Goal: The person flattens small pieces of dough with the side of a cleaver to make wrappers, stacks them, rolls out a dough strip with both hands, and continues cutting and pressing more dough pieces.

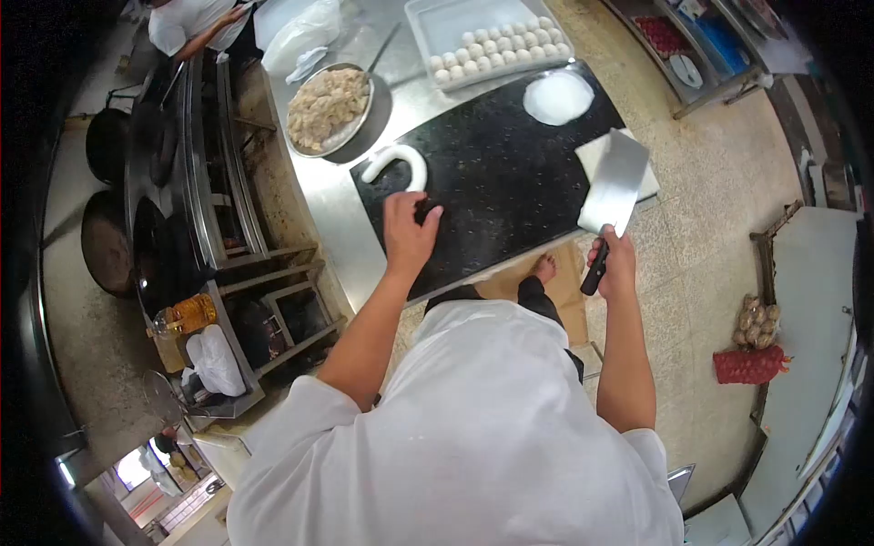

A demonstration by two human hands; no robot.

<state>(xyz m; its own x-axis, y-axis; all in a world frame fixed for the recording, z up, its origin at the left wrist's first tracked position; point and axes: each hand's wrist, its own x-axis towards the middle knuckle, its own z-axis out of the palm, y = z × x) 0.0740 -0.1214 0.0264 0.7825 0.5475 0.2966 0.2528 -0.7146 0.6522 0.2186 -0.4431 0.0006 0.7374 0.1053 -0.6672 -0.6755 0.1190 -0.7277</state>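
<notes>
My right hand [616, 264] is wrapped round the black handle of a cleaver [619, 182]. Its broad blade lies over a folded white cloth [592, 156] at the board's right edge. At the board's left side a curved white rope of dough [414, 164] rests on the black work board [492, 173]. My left hand [410, 235] is at the rope's near end, fingers bent and thumb held apart, with dark board showing in the gap. Whether the fingertips touch the dough I cannot tell. A mound of white flour [558, 96] sits at the board's far right.
A metal bowl of pale filling [330, 109] stands on the steel table [314, 196] at the left. Rows of round dough balls fill part of a plastic tray [492, 77] behind the board. Woks [109, 241] line the stove. Another person [196, 25] is at the upper left.
</notes>
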